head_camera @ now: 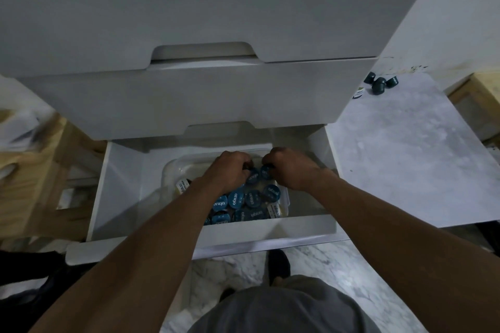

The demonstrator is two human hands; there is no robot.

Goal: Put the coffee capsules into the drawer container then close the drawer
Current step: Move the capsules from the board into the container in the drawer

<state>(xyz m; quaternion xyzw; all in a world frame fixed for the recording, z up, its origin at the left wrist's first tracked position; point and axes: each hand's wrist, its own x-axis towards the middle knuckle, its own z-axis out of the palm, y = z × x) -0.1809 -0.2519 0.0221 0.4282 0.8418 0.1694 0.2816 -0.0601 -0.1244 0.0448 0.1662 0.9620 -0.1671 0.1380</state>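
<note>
The fingers (pixel 244 162) of the left hand (pixel 232 171) are curled tight, knuckles up, closed round a dark capsule that shows just under the fingertips. Those of the right hand (pixel 293 169) are curled the same way round another dark capsule, and the two fists sit nearly touching. Both hang over the far end of the container (pixel 173 167), a clear plastic tub with rounded corners.

Directly beneath and just nearer the person than the fingers lie the coffee capsules (pixel 244 200). They are a loose heap of round blue lids with white lettering, facing up and overlapping one another. They fill the near and right part of the tub. Two pale cream-lidded capsules (pixel 182 186) lie at the edges of the heap, one at the left and one at the near right corner.

The container stands inside the drawer (pixel 121 184), the lowest of a white cabinet, which is pulled well out. Its white floor shows to the left of the tub. Both forearms cross the drawer's front edge. The upper drawers (pixel 189 100) above it are pushed in.

To the right, a grey marbled counter (pixel 405 157) carries a small cluster of loose capsules (pixel 380 84), dark teal and lying on their sides near the wall, well apart from the hands. A wooden frame (pixel 35 170) stands to the left of the drawer. Below, a marble floor (pixel 243 278) and a dark shoe (pixel 278 265) show.
</note>
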